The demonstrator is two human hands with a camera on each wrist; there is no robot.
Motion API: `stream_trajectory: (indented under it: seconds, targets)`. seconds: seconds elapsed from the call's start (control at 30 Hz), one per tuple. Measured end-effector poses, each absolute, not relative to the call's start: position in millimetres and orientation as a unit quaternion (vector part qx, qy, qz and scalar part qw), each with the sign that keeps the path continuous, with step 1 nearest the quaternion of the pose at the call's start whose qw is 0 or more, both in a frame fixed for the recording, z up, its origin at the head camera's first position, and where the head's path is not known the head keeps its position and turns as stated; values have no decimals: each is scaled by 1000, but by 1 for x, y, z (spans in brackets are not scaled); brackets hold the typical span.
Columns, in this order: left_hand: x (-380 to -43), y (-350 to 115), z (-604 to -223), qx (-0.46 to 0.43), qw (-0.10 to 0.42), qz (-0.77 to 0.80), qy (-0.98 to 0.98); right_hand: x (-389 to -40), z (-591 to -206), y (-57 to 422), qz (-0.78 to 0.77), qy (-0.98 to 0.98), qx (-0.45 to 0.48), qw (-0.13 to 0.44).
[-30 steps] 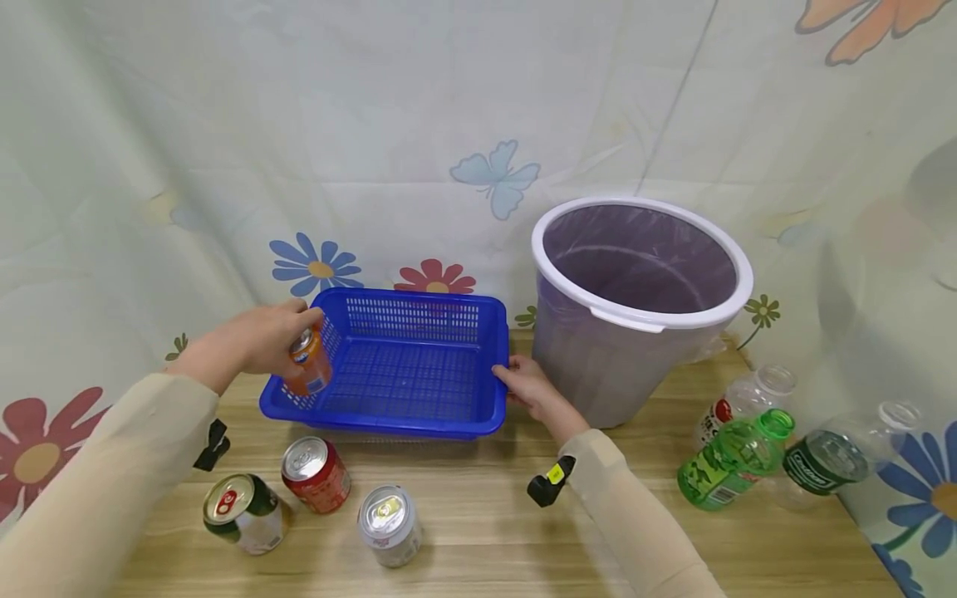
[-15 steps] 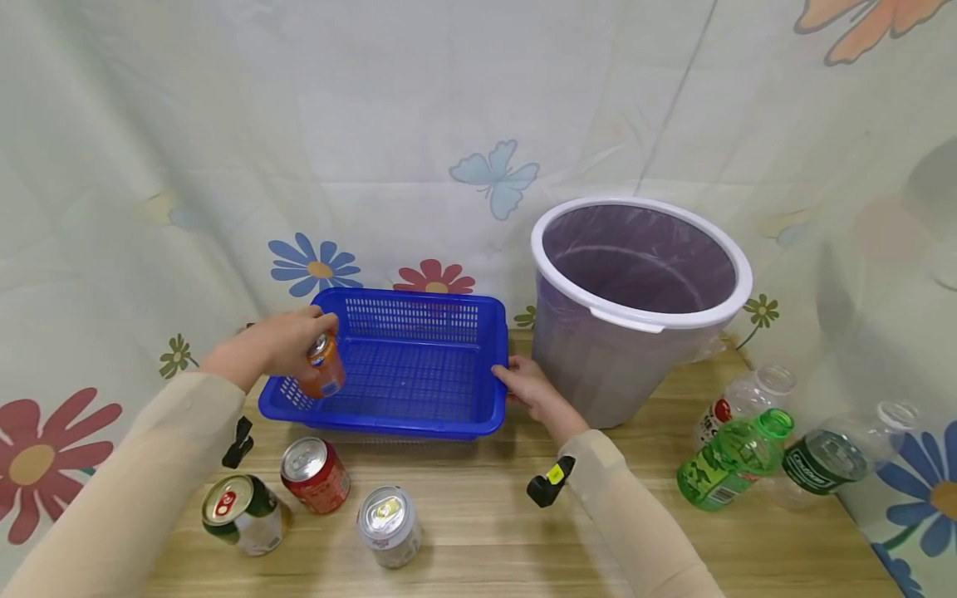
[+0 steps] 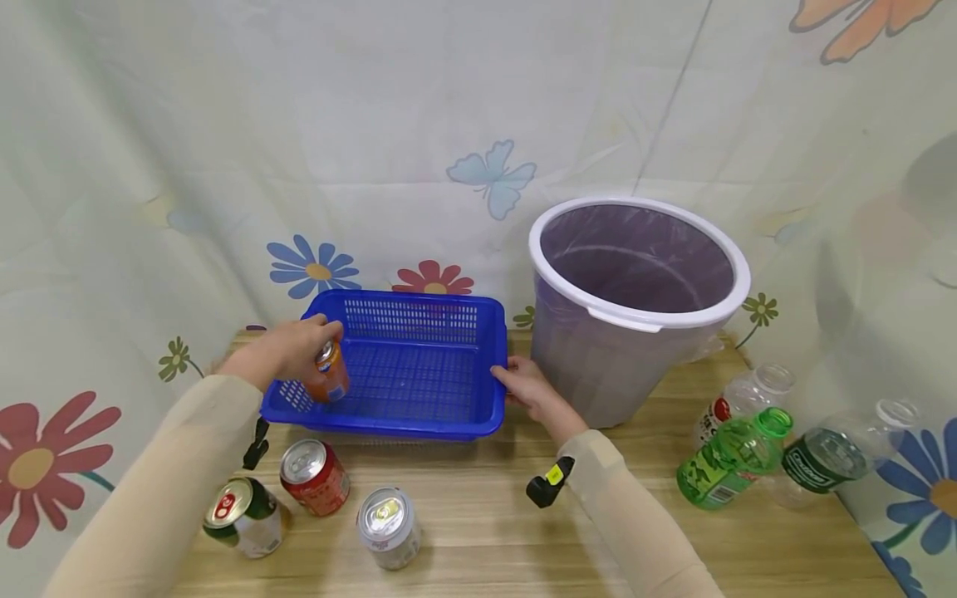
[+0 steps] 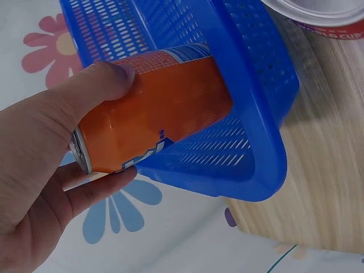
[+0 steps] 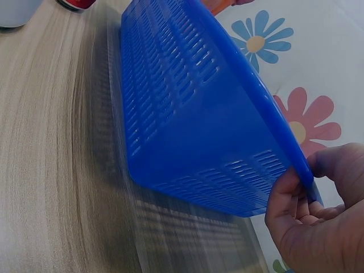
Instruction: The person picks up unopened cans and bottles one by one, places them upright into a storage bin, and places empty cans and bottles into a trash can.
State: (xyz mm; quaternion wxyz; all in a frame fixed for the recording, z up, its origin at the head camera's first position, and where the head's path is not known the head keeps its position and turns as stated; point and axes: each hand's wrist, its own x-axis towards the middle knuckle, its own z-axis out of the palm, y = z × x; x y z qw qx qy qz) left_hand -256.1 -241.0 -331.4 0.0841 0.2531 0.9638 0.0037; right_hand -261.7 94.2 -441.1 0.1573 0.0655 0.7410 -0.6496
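Note:
My left hand (image 3: 295,353) grips an orange soda can (image 3: 330,375) near its top, at the left end of a blue plastic basket (image 3: 419,428). In the left wrist view the orange can (image 4: 170,99) is inside the basket's rim, with the thumb on one side and fingers on the other. My right hand (image 3: 529,386) pinches the basket's right rim, thumb on top and fingers curled beneath, as the right wrist view shows with the hand (image 5: 318,210) at the basket corner. In front of the basket stand a red can (image 3: 316,477), a green-and-white can (image 3: 245,517) and a silver can (image 3: 390,528).
A tall lined bin (image 3: 606,357) with a white rim stands just right of the basket. At the table's right edge are a green bottle (image 3: 733,461), a clear bottle with a red label (image 3: 740,399) and one with a dark green label (image 3: 830,457). A flowered curtain (image 3: 374,108) hangs behind.
My left hand has moved right with the orange can, from over the basket's left rim to farther inside it. My right hand stays on the right rim.

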Motion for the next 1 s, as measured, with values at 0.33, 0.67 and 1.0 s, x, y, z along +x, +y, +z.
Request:
stream_trajectory:
  seconds: [0.33,0.67,1.0]
  targets:
    - [-263,-241,-348,234,86,17,968,-260,-442,94,-650,741,67,155]
    - [-266,-238,-359,216,99,14,971,-261,-443,94,-643,747,70,155]
    - [-267,-242,-366,223,84,19,971,-261,-443,94,-646,745,70,153]
